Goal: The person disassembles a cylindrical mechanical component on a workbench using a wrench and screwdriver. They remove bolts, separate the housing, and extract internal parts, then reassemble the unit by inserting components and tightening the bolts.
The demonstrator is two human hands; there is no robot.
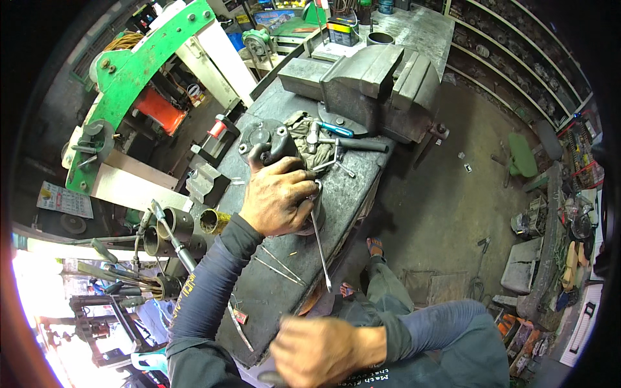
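Note:
My left hand [278, 194] is closed over a dark, round metal housing [261, 137] on the workbench, its thumb against the housing's side. Beside its fingertips is the upper end of a long, thin wrench [319, 242], whose lower end reaches the bench's edge. My right hand [314, 352] is in front of my body, apart from the wrench and housing. Motion smears its fingers, so what it holds, if anything, does not show. Past the housing, a crumpled dark cloth [309, 152] lies under a blue-handled tool [336, 129] and a black-handled tool [363, 146].
A large grey bench vise [362, 81] stands at the bench's far end. Thin rods [279, 266] and a small red box [240, 317] lie on the near bench top. A green-and-white frame [152, 64] rises at left. Loaded shelves [511, 58] line the far right.

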